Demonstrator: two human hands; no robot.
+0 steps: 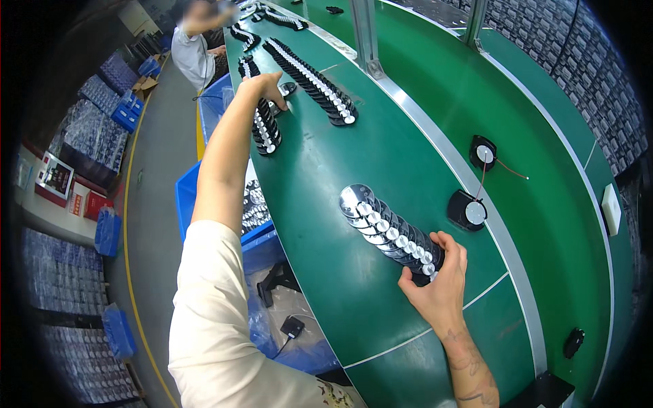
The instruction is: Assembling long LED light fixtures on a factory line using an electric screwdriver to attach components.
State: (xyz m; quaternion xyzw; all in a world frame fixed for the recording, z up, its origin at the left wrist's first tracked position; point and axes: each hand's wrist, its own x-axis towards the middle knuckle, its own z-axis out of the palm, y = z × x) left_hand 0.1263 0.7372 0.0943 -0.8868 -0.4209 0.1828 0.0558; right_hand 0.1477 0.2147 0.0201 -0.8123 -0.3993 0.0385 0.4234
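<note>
My right hand (437,277) curls around the near end of a slanting row of overlapping round black parts with silver centres (391,232) on the green table (320,272). Thumb and fingers press on opposite sides of that row. Farther off, my left arm stretches to the table's left edge. There my left hand (264,87) is bent around a few round black-and-silver parts (288,89), its finger and thumb on either side; the other fingers are hidden. A second row of such parts (265,132) runs beneath and beside it, and a longer row (313,81) lies to its right.
Right of a metal rail (435,122) runs a green belt, with black blower-like units (468,211) and wires by the rail. Blue bins (189,194) stand along the table's left side. A person in white (194,54) sits at the far left.
</note>
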